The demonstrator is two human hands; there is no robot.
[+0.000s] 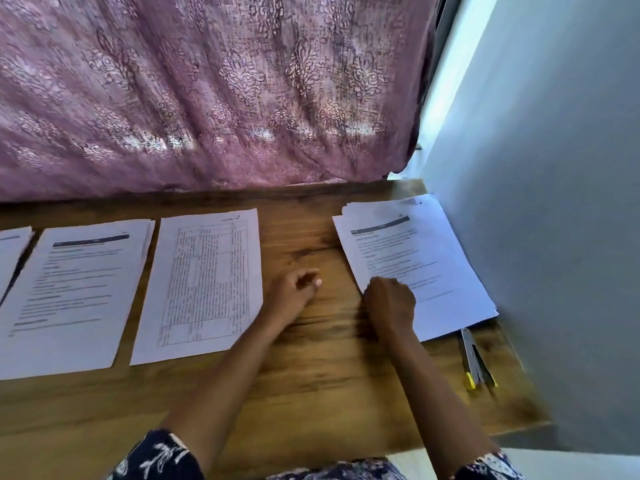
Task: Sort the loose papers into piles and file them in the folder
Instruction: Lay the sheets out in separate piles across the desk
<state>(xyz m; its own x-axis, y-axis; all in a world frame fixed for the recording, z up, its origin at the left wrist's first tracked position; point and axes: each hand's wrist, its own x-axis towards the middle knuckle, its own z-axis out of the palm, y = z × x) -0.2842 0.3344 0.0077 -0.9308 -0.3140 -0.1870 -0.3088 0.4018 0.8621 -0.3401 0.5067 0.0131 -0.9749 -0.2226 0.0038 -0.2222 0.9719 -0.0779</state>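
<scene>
Four paper piles on wooden desk (311, 393), L to R: cut-off pile (12, 251), text pile (76, 299), table sheet (204, 285), loose stack (433, 258) by the wall (554, 202) (grey, R). Two hands: left hand (294, 289) on desk betw. piles, fingers loosely curled, holding nothing. Right hand (389, 301) on stack's near-left corner, fingers curled, grip can't be told. Pens (474, 362) near R, two yellow tips showing. Purple curtain (207, 98) at far side.

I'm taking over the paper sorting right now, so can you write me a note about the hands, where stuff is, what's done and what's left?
Left hand: loosely curled, holding nothing, resting on the bare desk between the table sheet and the loose stack.
Right hand: curled on the loose stack's near left edge; whether it pinches a sheet cannot be told.
Sorted row: edge sheet, partly seen; dark-header pile; table sheet. The loose stack lies by the wall, over some pens.
Done: three piles started.
Left: sort the stack, then file everything; no folder is in view.
</scene>
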